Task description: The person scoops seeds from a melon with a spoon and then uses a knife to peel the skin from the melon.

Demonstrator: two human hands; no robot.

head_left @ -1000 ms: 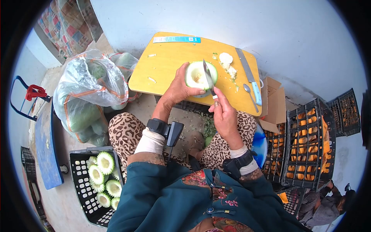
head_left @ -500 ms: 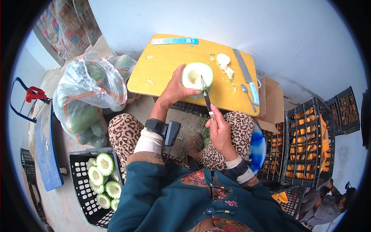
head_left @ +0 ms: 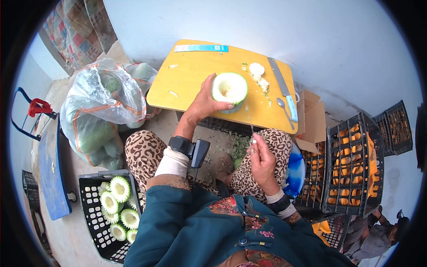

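Knife [head_left: 254, 140] and right hand [head_left: 263, 158] have moved back from the melon [head_left: 230, 91], which is upright at the near edge of the counter [head_left: 195, 71], its hollow, cut end facing up. Left hand [head_left: 209, 101] grips the melon's side; right hand is closed around the knife's handle. To the left, a clear plastic bag [head_left: 93, 76] contains large green melons [head_left: 95, 129]. Below it, a black crate [head_left: 103, 175] holds hollow pieces with green edges [head_left: 109, 202]. On the right, black crates [head_left: 329, 155] contain orange pieces [head_left: 347, 161], near an open cardboard box [head_left: 315, 121].
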